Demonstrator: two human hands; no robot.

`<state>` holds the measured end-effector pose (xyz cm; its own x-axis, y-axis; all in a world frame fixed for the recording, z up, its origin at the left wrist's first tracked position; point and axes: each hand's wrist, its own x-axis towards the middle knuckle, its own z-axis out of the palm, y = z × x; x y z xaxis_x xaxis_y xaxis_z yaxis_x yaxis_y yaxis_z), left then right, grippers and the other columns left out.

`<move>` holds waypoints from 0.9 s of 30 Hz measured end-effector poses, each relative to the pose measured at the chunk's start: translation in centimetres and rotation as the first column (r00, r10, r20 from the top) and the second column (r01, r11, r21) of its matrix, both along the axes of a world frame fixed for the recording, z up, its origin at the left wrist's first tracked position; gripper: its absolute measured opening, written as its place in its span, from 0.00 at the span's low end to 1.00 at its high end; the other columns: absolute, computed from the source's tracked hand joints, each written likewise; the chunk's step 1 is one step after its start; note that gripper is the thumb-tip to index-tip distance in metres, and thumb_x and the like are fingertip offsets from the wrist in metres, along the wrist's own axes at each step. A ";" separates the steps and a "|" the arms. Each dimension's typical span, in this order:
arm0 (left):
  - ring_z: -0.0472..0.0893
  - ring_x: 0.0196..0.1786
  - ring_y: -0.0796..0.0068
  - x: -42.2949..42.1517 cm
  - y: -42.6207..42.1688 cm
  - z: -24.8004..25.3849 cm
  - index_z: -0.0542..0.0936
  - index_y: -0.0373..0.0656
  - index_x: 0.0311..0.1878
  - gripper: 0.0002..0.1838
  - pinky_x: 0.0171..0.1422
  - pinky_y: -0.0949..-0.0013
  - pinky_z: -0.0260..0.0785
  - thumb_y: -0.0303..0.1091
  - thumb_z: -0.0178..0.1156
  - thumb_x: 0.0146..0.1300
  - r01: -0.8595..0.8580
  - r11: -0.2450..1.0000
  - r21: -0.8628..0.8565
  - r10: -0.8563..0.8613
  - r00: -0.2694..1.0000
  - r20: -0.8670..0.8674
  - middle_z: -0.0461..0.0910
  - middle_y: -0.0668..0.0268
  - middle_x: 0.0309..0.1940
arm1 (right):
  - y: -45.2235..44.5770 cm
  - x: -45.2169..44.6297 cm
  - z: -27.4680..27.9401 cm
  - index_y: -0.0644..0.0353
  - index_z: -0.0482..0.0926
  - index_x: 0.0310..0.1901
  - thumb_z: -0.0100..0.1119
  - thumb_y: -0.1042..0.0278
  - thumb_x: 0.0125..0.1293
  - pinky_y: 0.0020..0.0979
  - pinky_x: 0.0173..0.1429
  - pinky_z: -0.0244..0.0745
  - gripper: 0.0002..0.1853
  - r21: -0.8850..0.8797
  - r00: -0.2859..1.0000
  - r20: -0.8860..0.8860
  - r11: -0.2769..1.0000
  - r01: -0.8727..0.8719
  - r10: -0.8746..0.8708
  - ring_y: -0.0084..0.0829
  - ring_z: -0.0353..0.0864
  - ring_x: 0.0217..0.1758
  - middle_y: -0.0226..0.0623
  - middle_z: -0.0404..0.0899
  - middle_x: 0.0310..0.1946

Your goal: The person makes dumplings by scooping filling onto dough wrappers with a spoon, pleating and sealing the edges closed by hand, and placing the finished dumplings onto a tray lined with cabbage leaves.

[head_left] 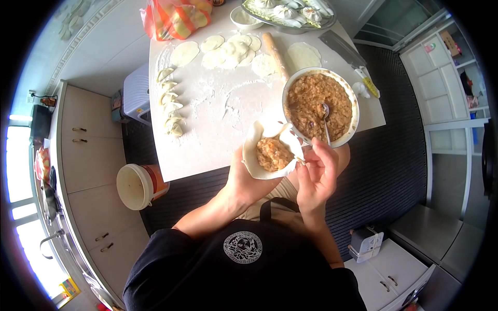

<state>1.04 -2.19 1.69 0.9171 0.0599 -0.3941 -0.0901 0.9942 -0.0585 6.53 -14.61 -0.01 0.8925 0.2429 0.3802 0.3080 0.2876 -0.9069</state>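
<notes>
My left hand (246, 182) cups a round dough wrapper (250, 158) from below and from its left side. A mound of minced filling (273, 154) lies in the middle of the wrapper, and its edges rise around the mound in folds. On the wrapper's right edge, the thumb and fingers of my right hand (317, 179) pinch the dough. Just beyond that hand stands a white bowl (356, 115) full of brown minced filling, with a metal spoon (327, 122) resting in it.
Folded dumplings (170, 106) line the left of the floured table (207, 132). Flat wrappers (236, 51), a rolling pin (275, 56) and a cleaver (342, 49) lie farther back. A plate of pleated buns (284, 12) and a red-and-white bag (174, 19) stand behind. A bucket (136, 186) is on the floor.
</notes>
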 end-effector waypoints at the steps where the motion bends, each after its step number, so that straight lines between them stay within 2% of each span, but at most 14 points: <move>1: 0.73 0.64 0.62 0.0 0.0 0.1 0.70 0.41 0.63 0.23 0.71 0.55 0.64 0.46 0.41 0.76 0.000 1.000 -0.004 0.000 1.000 -0.008 0.74 0.59 0.61 | 0.2 0.0 0.7 0.68 0.79 0.47 0.62 0.87 0.59 0.27 0.49 0.81 0.13 -0.049 0.999 0.012 0.998 0.033 -0.032 0.31 0.81 0.43 0.46 0.74 0.53; 4: 0.72 0.66 0.57 0.0 -0.1 0.1 0.71 0.41 0.63 0.24 0.70 0.52 0.65 0.48 0.41 0.76 -0.006 0.998 -0.058 0.006 1.000 -0.011 0.74 0.56 0.62 | -0.7 0.7 -0.2 0.68 0.80 0.44 0.62 0.86 0.60 0.28 0.47 0.82 0.11 -0.193 0.980 0.186 0.981 -0.030 0.066 0.31 0.81 0.43 0.45 0.74 0.54; 5: 0.72 0.67 0.54 -0.1 -0.2 0.1 0.71 0.41 0.64 0.25 0.70 0.51 0.65 0.49 0.41 0.76 -0.009 0.996 -0.084 0.009 1.000 -0.008 0.74 0.54 0.62 | -1.1 0.8 0.0 0.68 0.81 0.42 0.62 0.85 0.61 0.27 0.45 0.82 0.08 -0.258 0.960 0.273 0.966 0.010 0.063 0.31 0.81 0.44 0.45 0.75 0.54; 8: 0.71 0.68 0.55 -0.4 -0.2 -0.7 0.72 0.43 0.61 0.23 0.71 0.51 0.64 0.47 0.39 0.75 -0.023 0.996 -0.089 0.026 0.999 0.033 0.73 0.55 0.63 | -1.4 1.1 0.0 0.68 0.80 0.40 0.63 0.84 0.60 0.28 0.45 0.81 0.07 -0.284 0.944 0.319 0.959 0.006 0.089 0.32 0.81 0.44 0.46 0.76 0.54; 11: 0.70 0.69 0.56 -1.0 -0.3 -1.5 0.73 0.44 0.59 0.22 0.72 0.52 0.62 0.45 0.37 0.74 0.007 0.999 -0.037 -0.003 0.993 0.118 0.73 0.56 0.64 | -1.6 1.2 -0.4 0.67 0.80 0.38 0.64 0.84 0.59 0.29 0.47 0.81 0.06 -0.243 0.959 0.258 0.968 -0.055 0.120 0.33 0.81 0.44 0.47 0.77 0.53; 14: 0.69 0.70 0.59 -1.5 -0.6 -1.3 0.74 0.44 0.59 0.23 0.73 0.54 0.60 0.45 0.37 0.73 0.044 0.999 -0.018 -0.042 0.990 0.133 0.70 0.56 0.67 | -1.7 0.8 -0.7 0.66 0.79 0.37 0.65 0.84 0.57 0.31 0.50 0.81 0.06 -0.259 0.967 0.222 0.964 -0.062 0.122 0.35 0.81 0.46 0.47 0.78 0.53; 17: 0.72 0.67 0.62 -2.0 -0.7 -1.6 0.76 0.39 0.55 0.20 0.70 0.58 0.65 0.42 0.43 0.73 0.089 0.994 -0.056 -0.082 0.990 0.119 0.71 0.57 0.66 | -1.7 0.6 -0.8 0.66 0.79 0.36 0.66 0.84 0.57 0.31 0.51 0.81 0.07 -0.236 0.974 0.188 0.969 -0.077 0.123 0.36 0.82 0.48 0.46 0.79 0.51; 20: 0.70 0.68 0.61 -1.5 -1.0 -0.4 0.75 0.38 0.56 0.21 0.72 0.56 0.64 0.43 0.43 0.73 0.088 0.996 -0.009 -0.088 0.996 0.018 0.68 0.55 0.69 | -2.0 0.5 -0.9 0.66 0.79 0.37 0.65 0.85 0.57 0.31 0.53 0.81 0.07 -0.274 0.959 0.265 0.962 -0.023 0.099 0.37 0.82 0.50 0.45 0.79 0.48; 23: 0.67 0.72 0.64 -1.2 -1.0 0.1 0.78 0.44 0.55 0.24 0.75 0.56 0.59 0.46 0.36 0.72 0.162 0.983 0.083 -0.156 0.985 -0.078 0.63 0.60 0.74 | -2.2 0.4 -1.0 0.66 0.79 0.40 0.65 0.86 0.57 0.31 0.53 0.81 0.09 -0.284 0.966 0.241 0.959 -0.021 0.093 0.35 0.82 0.50 0.46 0.77 0.50; 26: 0.70 0.68 0.60 -1.5 -0.8 -0.6 0.70 0.36 0.64 0.24 0.73 0.54 0.63 0.43 0.40 0.75 0.117 0.993 -0.002 -0.117 0.991 0.065 0.67 0.55 0.69 | -1.6 -0.3 -0.6 0.67 0.78 0.44 0.65 0.86 0.57 0.30 0.53 0.80 0.13 -0.060 0.999 -0.023 0.997 -0.049 0.047 0.34 0.82 0.49 0.47 0.75 0.54; 27: 0.70 0.68 0.60 -1.5 -0.7 -0.7 0.69 0.36 0.65 0.25 0.73 0.54 0.63 0.43 0.40 0.75 0.122 0.992 -0.005 -0.121 0.988 0.092 0.68 0.55 0.69 | -1.6 -0.2 -0.6 0.67 0.77 0.47 0.65 0.86 0.57 0.28 0.53 0.80 0.16 -0.058 0.997 -0.040 0.996 -0.070 0.067 0.33 0.81 0.49 0.48 0.72 0.57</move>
<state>-0.45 -2.94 1.04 0.9496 -0.0581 -0.3082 0.0377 0.9967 -0.0716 6.31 -16.26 -0.66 0.8864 0.3250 0.3298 0.2548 0.2524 -0.9335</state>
